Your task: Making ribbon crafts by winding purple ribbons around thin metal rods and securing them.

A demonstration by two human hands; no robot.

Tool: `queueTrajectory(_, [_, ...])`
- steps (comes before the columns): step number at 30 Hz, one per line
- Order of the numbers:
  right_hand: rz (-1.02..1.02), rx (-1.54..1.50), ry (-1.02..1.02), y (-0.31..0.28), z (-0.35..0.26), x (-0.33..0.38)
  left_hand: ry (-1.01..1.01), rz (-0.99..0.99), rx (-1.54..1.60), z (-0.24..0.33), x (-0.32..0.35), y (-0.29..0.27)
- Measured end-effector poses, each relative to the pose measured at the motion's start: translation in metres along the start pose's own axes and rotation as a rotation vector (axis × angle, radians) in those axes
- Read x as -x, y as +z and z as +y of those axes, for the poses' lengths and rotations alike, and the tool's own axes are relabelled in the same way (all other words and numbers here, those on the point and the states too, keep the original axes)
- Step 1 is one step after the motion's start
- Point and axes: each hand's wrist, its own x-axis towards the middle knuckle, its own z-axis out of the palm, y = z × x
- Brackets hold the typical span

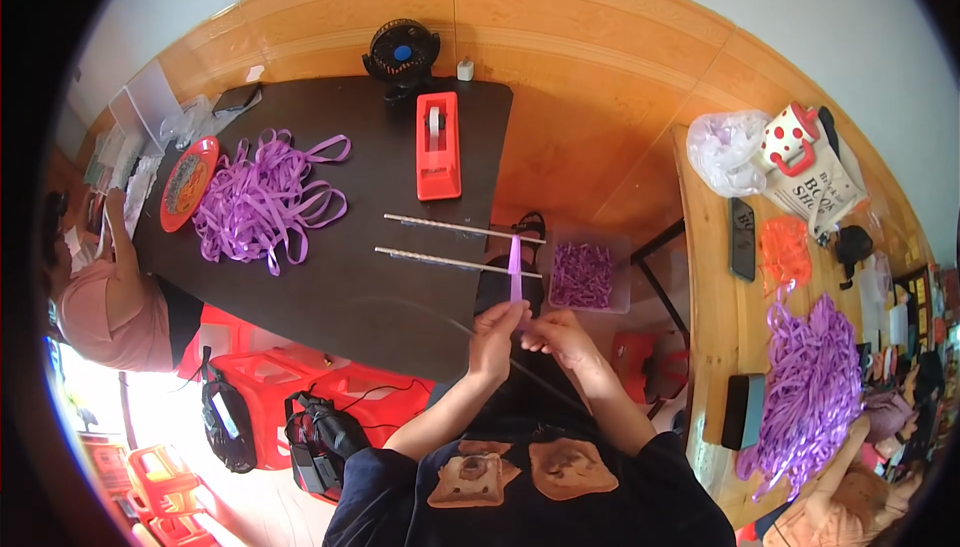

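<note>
Just off the dark table's right edge, my left hand (pixel 493 345) pinches a purple ribbon (pixel 515 269). The strip runs away from my fingers across two thin metal rods (pixel 430 260), which lie side by side and jut past the table edge. My right hand (pixel 562 338) is close beside the left, with thumb and fingers pressed together at the ribbon's near end. Its fingers partly hide that end. Beyond the rods stands a red tape dispenser (pixel 438 152). To their left lies a tangled heap of purple ribbon loops (pixel 265 197).
A clear bin (pixel 625 292) of purple pieces sits below, right of the table. A black fan (pixel 401 52) and red plate (pixel 188 185) are on the dark table (pixel 370 302). More ribbon (pixel 810 387) covers the right wooden table (pixel 712 327). One person sits left, another lower right.
</note>
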Motion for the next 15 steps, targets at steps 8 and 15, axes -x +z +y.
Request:
queueTrajectory(8, [0.363, 0.262, -0.76, 0.017, -0.004, 0.048, -0.146, 0.013, 0.02, 0.008, 0.024, -0.009])
queueTrajectory(15, [0.524, 0.876, -1.017, 0.051, 0.01, 0.061, -0.162, -0.052, 0.043, 0.011, 0.026, -0.009])
